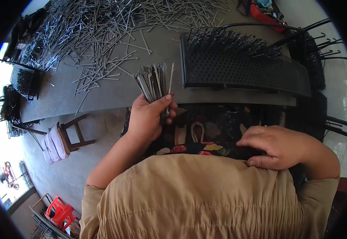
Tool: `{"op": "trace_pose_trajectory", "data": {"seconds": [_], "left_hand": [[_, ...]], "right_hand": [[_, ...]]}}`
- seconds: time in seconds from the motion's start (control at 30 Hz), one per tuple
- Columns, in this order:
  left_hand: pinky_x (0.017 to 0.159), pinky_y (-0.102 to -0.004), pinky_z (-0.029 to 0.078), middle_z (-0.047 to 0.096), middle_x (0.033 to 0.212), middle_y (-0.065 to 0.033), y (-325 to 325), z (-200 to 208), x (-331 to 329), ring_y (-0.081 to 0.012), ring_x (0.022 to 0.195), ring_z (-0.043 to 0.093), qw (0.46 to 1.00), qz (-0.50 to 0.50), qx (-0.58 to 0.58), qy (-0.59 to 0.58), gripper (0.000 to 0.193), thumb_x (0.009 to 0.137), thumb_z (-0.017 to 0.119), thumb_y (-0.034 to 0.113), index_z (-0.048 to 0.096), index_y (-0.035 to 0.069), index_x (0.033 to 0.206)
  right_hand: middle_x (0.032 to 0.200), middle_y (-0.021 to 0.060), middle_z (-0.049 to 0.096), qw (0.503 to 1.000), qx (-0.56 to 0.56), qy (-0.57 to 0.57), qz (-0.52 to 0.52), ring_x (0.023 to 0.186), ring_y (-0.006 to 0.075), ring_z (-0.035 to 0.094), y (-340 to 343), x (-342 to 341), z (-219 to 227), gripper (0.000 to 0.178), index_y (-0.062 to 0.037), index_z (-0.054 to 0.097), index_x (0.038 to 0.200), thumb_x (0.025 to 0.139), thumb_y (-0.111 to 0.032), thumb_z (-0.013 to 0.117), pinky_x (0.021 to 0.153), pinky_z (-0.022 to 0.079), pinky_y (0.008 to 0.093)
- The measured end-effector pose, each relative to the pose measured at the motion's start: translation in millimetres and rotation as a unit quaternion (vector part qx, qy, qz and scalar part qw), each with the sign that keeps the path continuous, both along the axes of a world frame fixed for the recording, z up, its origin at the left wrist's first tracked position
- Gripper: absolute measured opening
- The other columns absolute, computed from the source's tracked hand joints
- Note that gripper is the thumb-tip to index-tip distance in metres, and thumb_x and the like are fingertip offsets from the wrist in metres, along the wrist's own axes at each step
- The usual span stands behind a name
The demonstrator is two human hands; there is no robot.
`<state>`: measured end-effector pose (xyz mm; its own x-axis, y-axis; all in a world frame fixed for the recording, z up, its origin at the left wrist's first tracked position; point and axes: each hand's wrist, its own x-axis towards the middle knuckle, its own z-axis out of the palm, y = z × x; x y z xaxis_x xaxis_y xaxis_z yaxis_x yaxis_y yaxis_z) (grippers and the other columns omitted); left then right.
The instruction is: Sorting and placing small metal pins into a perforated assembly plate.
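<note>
My left hand (pixel 147 113) is closed round a bundle of thin grey metal strips (pixel 151 83) with small looped ends, above the table's near edge. One strip (pixel 171 79) stands apart from the rest, pinched between thumb and fingers. Over my lap, by the hem of my tan top, my right hand (pixel 279 147) has its thumb and fingers apart with nothing seen in it. Across the table spreads a big loose heap of similar strips (pixel 101 32). A black perforated tray (pixel 237 69) at the table's right holds many dark strips (pixel 229 42) packed upright.
The grey table's (pixel 64 91) front edge runs just beyond my lap. Black wire hooks (pixel 329 47) jut in at the right. On the left are a wooden stool (pixel 75 131) with a pale cloth (pixel 54 145) and a red plastic chair (pixel 61 213).
</note>
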<state>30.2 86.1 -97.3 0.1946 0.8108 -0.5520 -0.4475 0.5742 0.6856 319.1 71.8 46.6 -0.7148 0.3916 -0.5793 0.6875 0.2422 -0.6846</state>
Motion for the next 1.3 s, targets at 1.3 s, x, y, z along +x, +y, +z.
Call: {"op": "trace_pose_trajectory", "data": {"seconds": [1.3], "left_hand": [[0.049,-0.0258,0.045,0.062,0.079,-0.0077,-19,7,4,-0.0136,0.062,0.058,0.997,0.036,0.031,0.059,0.011,0.090,0.060,0.005,0.056,0.003,0.100]], "right_hand": [[0.097,0.0136,0.065,0.994,-0.016,0.080,-0.073,0.090,0.0351,0.064,-37,19,14,0.039,-0.0032,0.060,0.109,0.072,-0.008,0.070,0.077,0.052,0.0391]]}}
